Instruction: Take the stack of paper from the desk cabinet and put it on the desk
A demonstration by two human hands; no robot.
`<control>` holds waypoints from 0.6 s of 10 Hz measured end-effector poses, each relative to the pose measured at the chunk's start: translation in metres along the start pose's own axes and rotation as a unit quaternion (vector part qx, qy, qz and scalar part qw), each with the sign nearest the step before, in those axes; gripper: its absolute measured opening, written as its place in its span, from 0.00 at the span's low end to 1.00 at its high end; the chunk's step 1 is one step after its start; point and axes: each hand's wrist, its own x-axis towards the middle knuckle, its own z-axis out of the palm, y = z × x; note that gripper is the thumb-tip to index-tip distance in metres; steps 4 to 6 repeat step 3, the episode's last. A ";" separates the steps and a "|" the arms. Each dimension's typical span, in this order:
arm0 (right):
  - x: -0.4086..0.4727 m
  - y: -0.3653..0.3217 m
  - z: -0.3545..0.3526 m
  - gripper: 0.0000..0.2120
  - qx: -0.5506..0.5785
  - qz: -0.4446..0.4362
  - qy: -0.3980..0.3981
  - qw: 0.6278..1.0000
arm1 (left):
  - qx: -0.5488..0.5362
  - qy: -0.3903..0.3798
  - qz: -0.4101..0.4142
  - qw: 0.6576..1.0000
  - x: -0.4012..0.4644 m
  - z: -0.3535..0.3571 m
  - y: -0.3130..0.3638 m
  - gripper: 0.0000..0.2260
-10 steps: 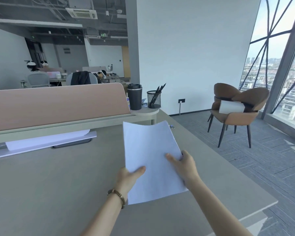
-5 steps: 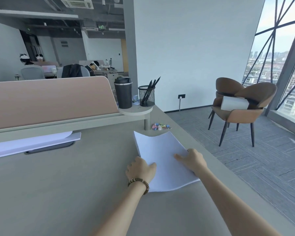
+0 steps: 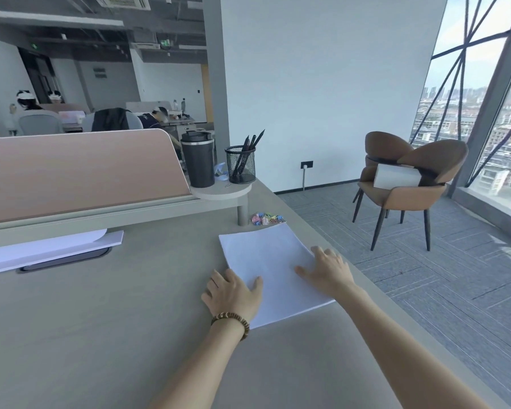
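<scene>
A white stack of paper [image 3: 266, 261] lies flat on the grey desk [image 3: 101, 320], near its right edge. My left hand [image 3: 233, 293], with a bead bracelet at the wrist, rests palm down at the stack's near left corner, fingers spread. On the stack's right side, my right hand [image 3: 328, 270] lies flat with its fingers apart. Neither hand grips the paper. The desk cabinet is out of view.
A pink divider panel [image 3: 80, 169] runs along the desk's far side. A dark tumbler [image 3: 198, 160] and a mesh pen cup [image 3: 240, 163] stand on a small round shelf. Coloured clips [image 3: 267, 218] lie beyond the stack. White sheets [image 3: 42, 249] rest at left. Brown chairs [image 3: 404, 184] stand on the floor at right.
The stack came down from being held up in both hands to lying flat on the desk. Both hands have loosened and now rest open on it.
</scene>
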 end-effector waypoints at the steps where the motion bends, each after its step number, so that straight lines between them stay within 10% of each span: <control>1: -0.011 0.000 -0.002 0.32 -0.001 -0.005 -0.014 1.000 | 0.003 -0.017 0.025 1.000 -0.009 -0.013 -0.001 0.30; 6: -0.051 -0.017 -0.019 0.30 -0.025 -0.049 0.034 0.998 | -0.010 0.041 0.133 0.990 -0.034 -0.048 -0.011 0.27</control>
